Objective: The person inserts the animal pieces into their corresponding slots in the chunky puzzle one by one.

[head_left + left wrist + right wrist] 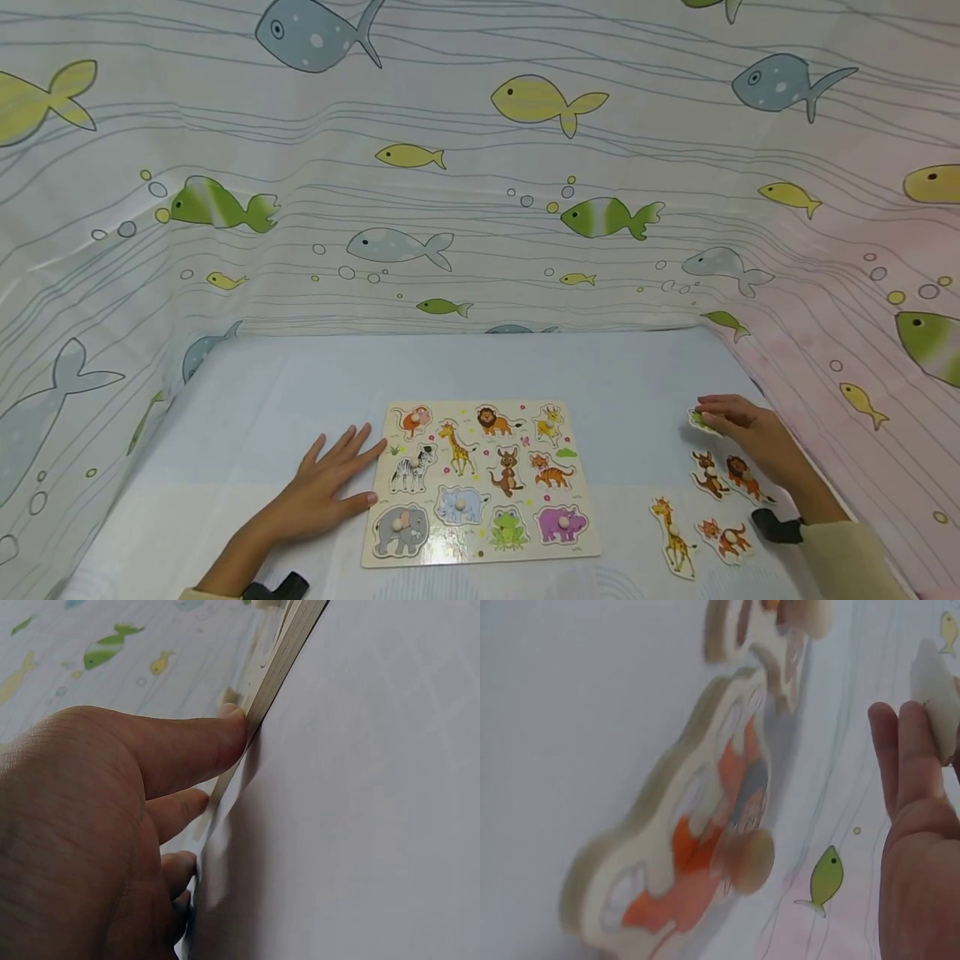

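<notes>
My left hand [326, 492] lies with fingers spread on the white tabletop, thumb and fingertips at the left edge of the wooden animal puzzle board [470, 548]. In the left wrist view the thumb [202, 750] touches the board's side edge [274, 671]. Over at the right, my right hand [757, 437] pinches a small green puzzle piece [703, 422], mostly covered by the fingers in the head view. The right wrist view shows this piece [939, 705] from its pale side. Below that hand lie a kangaroo piece [708, 477] and a lion piece [747, 480].
Nearer the front right lie a giraffe piece [674, 540] and a tiger piece [724, 540], each with a round knob. On the board sit an elephant piece [402, 532] and a purple hippo piece [561, 524]. Fish-patterned cloth [465, 200] surrounds the tabletop.
</notes>
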Demonstrator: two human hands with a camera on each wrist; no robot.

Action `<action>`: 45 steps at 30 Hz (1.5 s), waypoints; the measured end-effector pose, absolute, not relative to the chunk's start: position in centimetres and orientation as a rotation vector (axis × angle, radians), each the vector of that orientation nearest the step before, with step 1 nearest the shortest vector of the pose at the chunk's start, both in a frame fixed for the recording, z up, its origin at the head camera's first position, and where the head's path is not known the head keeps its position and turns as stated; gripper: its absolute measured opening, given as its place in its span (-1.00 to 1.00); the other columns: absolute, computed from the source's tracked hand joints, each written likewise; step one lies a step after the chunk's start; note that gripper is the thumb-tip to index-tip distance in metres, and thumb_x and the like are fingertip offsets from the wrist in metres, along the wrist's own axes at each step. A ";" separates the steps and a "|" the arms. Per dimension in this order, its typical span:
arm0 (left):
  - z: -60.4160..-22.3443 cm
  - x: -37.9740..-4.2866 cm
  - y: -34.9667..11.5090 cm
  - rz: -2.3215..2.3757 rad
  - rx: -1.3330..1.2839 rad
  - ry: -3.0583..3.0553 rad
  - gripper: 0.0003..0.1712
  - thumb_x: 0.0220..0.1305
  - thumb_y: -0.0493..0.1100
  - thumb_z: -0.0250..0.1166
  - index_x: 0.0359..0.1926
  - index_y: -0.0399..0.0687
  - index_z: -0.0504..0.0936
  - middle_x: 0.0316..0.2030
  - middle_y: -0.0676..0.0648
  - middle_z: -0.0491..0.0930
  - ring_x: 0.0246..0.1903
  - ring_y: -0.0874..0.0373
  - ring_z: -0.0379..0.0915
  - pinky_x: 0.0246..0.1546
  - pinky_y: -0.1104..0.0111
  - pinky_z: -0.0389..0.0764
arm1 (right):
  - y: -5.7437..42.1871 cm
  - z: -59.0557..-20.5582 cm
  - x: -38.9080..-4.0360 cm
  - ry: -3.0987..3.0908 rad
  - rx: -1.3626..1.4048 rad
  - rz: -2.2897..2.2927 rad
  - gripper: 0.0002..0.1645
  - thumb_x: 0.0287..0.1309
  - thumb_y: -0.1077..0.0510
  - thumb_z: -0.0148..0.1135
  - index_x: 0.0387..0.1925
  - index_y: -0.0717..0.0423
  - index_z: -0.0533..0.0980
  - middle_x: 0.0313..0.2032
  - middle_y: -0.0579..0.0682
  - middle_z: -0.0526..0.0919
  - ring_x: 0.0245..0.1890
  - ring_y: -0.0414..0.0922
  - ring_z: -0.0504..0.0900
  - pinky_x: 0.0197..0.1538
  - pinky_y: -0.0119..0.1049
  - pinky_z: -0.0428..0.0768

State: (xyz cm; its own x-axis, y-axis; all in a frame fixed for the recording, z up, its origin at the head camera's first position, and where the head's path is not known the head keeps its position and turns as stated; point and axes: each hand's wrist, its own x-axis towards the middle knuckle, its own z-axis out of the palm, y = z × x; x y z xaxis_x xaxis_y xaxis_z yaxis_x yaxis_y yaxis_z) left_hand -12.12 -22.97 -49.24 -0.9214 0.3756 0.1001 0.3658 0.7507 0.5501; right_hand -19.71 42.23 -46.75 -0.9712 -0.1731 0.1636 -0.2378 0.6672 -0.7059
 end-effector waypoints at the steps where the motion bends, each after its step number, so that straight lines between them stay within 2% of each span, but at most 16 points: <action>1: -49.3 -12.1 -23.0 0.912 0.615 2.922 -0.20 0.23 0.20 0.33 0.44 0.11 0.38 0.51 -0.27 0.16 0.50 -0.38 -0.04 0.43 -0.29 -0.24 | 42.1 -46.6 -19.7 -2.796 0.343 1.247 -0.65 0.38 0.11 0.23 0.10 0.18 0.61 0.12 -0.08 0.61 0.05 -0.65 0.46 -0.03 -0.73 0.51; 5: -49.3 -12.3 -22.9 0.914 0.598 2.905 -0.19 0.22 0.20 0.33 0.45 0.12 0.37 0.52 -0.25 0.14 0.51 -0.36 -0.06 0.44 -0.29 -0.26 | 41.4 -46.3 -19.5 -2.804 0.344 1.363 -0.60 0.41 0.10 0.18 0.17 0.21 0.56 0.17 -0.11 0.61 0.08 -0.60 0.50 -0.03 -0.65 0.55; 9: -49.3 -12.3 -22.8 0.910 0.597 2.901 -0.19 0.22 0.21 0.33 0.45 0.11 0.38 0.52 -0.25 0.14 0.51 -0.36 -0.06 0.44 -0.29 -0.26 | 40.5 -45.9 -19.4 -2.774 0.357 1.398 -0.63 0.40 0.14 0.20 0.16 0.18 0.57 0.18 -0.04 0.63 0.05 -0.51 0.58 -0.06 -0.57 0.61; 12: -49.2 -12.2 -22.8 0.905 0.605 2.912 -0.20 0.22 0.22 0.32 0.44 0.10 0.39 0.51 -0.26 0.16 0.50 -0.37 -0.04 0.42 -0.31 -0.23 | 39.9 -45.7 -19.3 -2.734 0.371 1.435 -0.69 0.37 0.17 0.22 0.08 0.17 0.60 0.14 -0.07 0.65 0.03 -0.45 0.62 -0.08 -0.54 0.63; 17: -49.2 -12.1 -22.8 0.909 0.600 2.910 -0.20 0.22 0.22 0.32 0.44 0.11 0.39 0.51 -0.26 0.16 0.50 -0.37 -0.04 0.43 -0.30 -0.24 | 38.9 -45.6 -19.2 -2.710 0.410 1.517 -0.79 0.35 0.21 0.24 -0.05 0.23 0.59 0.13 -0.21 0.65 0.07 -0.49 0.59 0.00 -0.59 0.61; 23: -49.5 -12.1 -22.8 0.911 0.605 2.913 -0.20 0.22 0.22 0.32 0.44 0.11 0.40 0.51 -0.26 0.16 0.50 -0.37 -0.03 0.42 -0.30 -0.23 | 37.0 -45.6 -18.7 -2.698 0.457 1.580 -0.84 0.33 0.21 0.26 -0.14 0.24 0.56 0.20 -0.14 0.64 0.06 -0.42 0.65 -0.02 -0.53 0.64; 28: -49.4 -12.1 -22.8 0.916 0.596 2.900 -0.20 0.23 0.22 0.31 0.44 0.12 0.38 0.51 -0.25 0.15 0.51 -0.37 -0.06 0.43 -0.30 -0.25 | 34.5 -45.5 -18.1 -2.691 0.424 1.665 -0.80 0.29 0.18 0.30 -0.15 0.25 0.57 0.17 -0.20 0.66 -0.01 -0.36 0.70 -0.05 -0.48 0.67; 35: -49.1 -12.1 -23.0 0.911 0.571 2.882 -0.19 0.22 0.22 0.32 0.45 0.12 0.38 0.52 -0.24 0.13 0.52 -0.36 -0.09 0.43 -0.31 -0.26 | 30.4 -45.7 -17.1 -2.640 0.436 1.836 -0.80 0.29 0.18 0.30 -0.16 0.26 0.59 0.21 0.06 0.64 0.01 -0.24 0.71 -0.02 -0.40 0.69; 38: -49.0 -12.1 -23.0 0.914 0.572 2.883 -0.19 0.22 0.22 0.33 0.45 0.12 0.38 0.52 -0.24 0.13 0.52 -0.36 -0.08 0.43 -0.31 -0.26 | 28.8 -46.0 -16.6 -2.608 0.447 1.891 -0.79 0.31 0.19 0.28 -0.14 0.28 0.59 0.21 0.09 0.63 0.06 -0.23 0.70 0.01 -0.38 0.69; 45: -49.0 -12.1 -23.0 0.924 0.574 2.879 -0.19 0.22 0.21 0.33 0.45 0.11 0.37 0.52 -0.24 0.13 0.52 -0.36 -0.09 0.44 -0.30 -0.27 | 26.2 -46.9 -15.6 -2.551 0.462 2.023 -0.65 0.31 0.20 0.27 0.05 0.32 0.62 0.19 -0.10 0.65 0.15 -0.34 0.63 0.06 -0.39 0.67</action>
